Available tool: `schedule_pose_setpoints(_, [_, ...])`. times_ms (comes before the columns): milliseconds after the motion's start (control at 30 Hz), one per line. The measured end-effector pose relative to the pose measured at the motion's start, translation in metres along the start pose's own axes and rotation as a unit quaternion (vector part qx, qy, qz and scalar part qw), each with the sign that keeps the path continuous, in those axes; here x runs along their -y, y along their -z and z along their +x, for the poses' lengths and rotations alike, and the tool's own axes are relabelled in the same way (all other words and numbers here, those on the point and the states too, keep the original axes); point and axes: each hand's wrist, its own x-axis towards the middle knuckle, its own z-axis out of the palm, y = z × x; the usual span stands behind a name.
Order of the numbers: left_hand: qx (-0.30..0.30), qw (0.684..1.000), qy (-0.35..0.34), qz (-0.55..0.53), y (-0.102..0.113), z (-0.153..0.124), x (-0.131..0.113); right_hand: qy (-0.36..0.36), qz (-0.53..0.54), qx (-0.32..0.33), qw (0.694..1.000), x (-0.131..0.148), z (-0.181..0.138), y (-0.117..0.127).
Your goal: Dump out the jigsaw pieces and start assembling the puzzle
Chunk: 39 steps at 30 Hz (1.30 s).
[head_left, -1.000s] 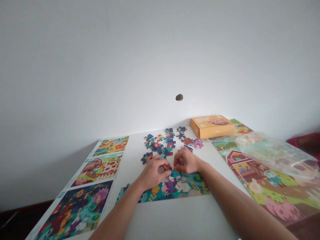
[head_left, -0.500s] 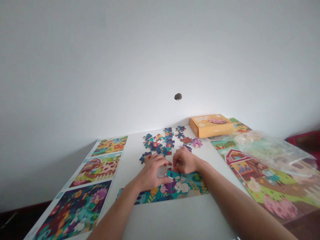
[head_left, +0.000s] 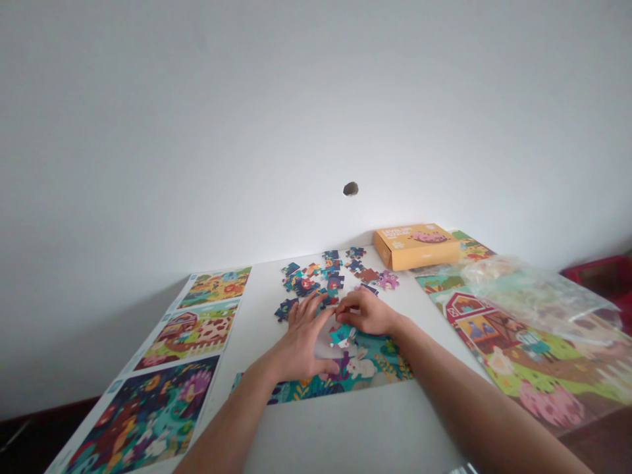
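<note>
A partly built jigsaw in teal with rabbits and flowers lies on the white table in front of me. My left hand rests flat on it, fingers stretched out and slightly spread. My right hand is closed in a pinch at the jigsaw's far edge, by a teal piece that sits between the two hands. I cannot make out what the pinch holds. Several loose pieces lie scattered just beyond both hands.
Three picture sheets lie in a column at the left. An orange box stands at the back right by the wall. A finished farm jigsaw fills the right side, with a clear plastic bag on it.
My left hand has uncurled from a pinch and now lies flat with fingers extended. The right hand has stayed at the jigsaw's far edge.
</note>
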Motion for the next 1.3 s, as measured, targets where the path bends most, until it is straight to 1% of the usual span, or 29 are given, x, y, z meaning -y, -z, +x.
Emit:
schedule_pose_setpoints(100, [-0.016, 1.0, -0.007, 0.006, 0.0014, 0.0007, -0.0008, 0.015, -0.013, -0.003, 1.0, 0.0003, 0.0012, 0.0017])
schedule_pose_setpoints(233, [-0.035, 0.999, -0.01, 0.013, 0.002, 0.0012, 0.0002, 0.011, -0.015, -0.004, 1.0, 0.0008, 0.0025, 0.0014])
schedule_pose_setpoints(333, [-0.032, 0.999, -0.002, 0.014, 0.0014, 0.001, 0.0016, 0.008, -0.011, -0.007, 1.0, 0.0, 0.0032, -0.0014])
schedule_pose_setpoints(500, [-0.025, 1.0, 0.005, 0.01, 0.0011, 0.0009, 0.0026, 0.012, -0.005, 0.019, 1.0, -0.0013, 0.003, -0.0063])
schedule_pose_setpoints(633, [-0.024, 1.0, 0.007, 0.014, 0.0006, 0.0011, 0.003, 0.008, -0.001, 0.026, 1.0, -0.0005, 0.0026, -0.0062])
schedule_pose_setpoints(733, [-0.026, 0.999, 0.008, 0.016, -0.0002, 0.0015, 0.0035, 0.006, -0.02, 0.046, 0.999, 0.001, 0.0024, -0.0049])
schedule_pose_setpoints(867, [-0.026, 0.999, 0.01, 0.02, 0.0, 0.0021, 0.0033, 0.015, -0.072, 0.07, 0.995, 0.0033, 0.0014, -0.0029])
schedule_pose_setpoints(1067, [-0.031, 0.999, 0.015, 0.016, 0.0008, 0.002, 0.003, 0.003, -0.094, 0.068, 0.993, 0.0041, -0.0008, -0.0017])
schedule_pose_setpoints(1300, [-0.03, 0.999, 0.011, 0.021, -0.0031, 0.0012, 0.0079, 0.011, -0.084, 0.064, 0.994, 0.0058, 0.0006, 0.0003])
